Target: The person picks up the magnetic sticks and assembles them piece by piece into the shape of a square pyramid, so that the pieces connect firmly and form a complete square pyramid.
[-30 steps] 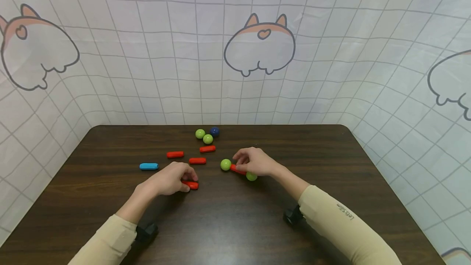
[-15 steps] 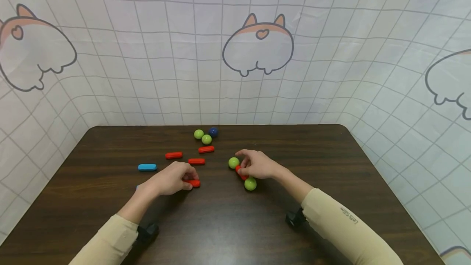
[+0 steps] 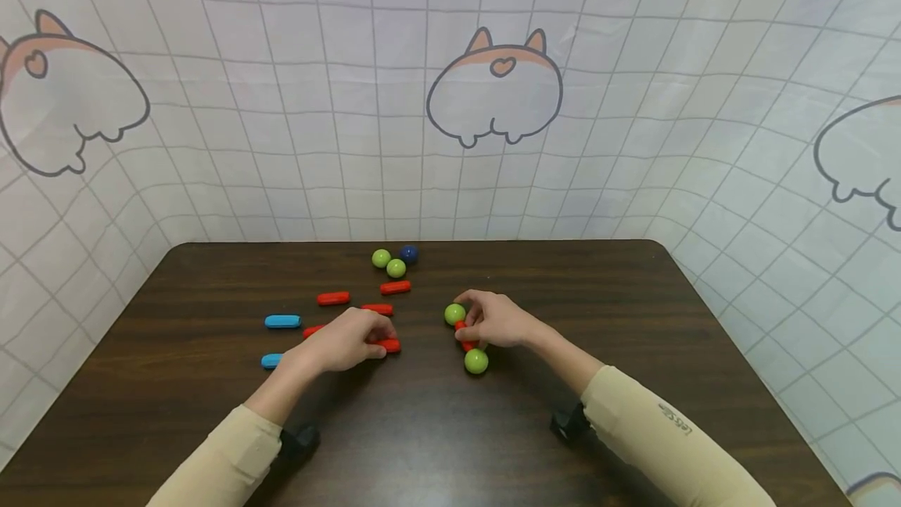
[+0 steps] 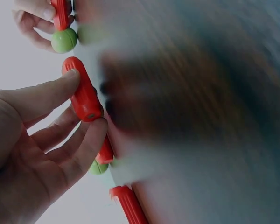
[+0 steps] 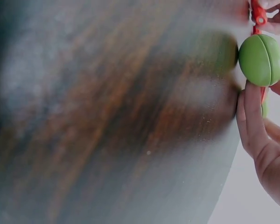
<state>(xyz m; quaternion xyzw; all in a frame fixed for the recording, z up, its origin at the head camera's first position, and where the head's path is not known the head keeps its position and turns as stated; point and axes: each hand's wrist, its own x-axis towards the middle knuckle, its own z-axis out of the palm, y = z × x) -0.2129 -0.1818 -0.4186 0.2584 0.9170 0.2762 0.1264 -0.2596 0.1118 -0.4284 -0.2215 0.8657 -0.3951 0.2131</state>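
Note:
On the dark wooden table [image 3: 633, 296] my left hand [image 3: 376, 339] pinches a red stick [image 3: 389, 346] between thumb and fingers; the left wrist view shows that red stick [image 4: 81, 91] held at its end. My right hand [image 3: 470, 327] grips another red stick [image 3: 465, 337] with a green ball at each end, a far ball [image 3: 454, 314] and a near ball [image 3: 475, 361]. The near green ball [image 5: 260, 59] fills the right wrist view's top corner, by my right fingers [image 5: 252, 121]. About a hand's width separates the two hands.
Two green balls [image 3: 381, 258] [image 3: 396, 267] and a dark blue ball [image 3: 409, 254] sit near the table's far edge. Loose red sticks [image 3: 395, 287] [image 3: 333, 298] [image 3: 378, 308] lie before them. Two blue sticks [image 3: 283, 321] [image 3: 271, 361] lie left of my left hand. A tiled cloth backdrop [image 3: 281, 139] surrounds the table.
My right hand has turned its stick with the two green balls from lying crosswise to pointing toward me. My left hand slid right with its red stick, uncovering a blue stick.

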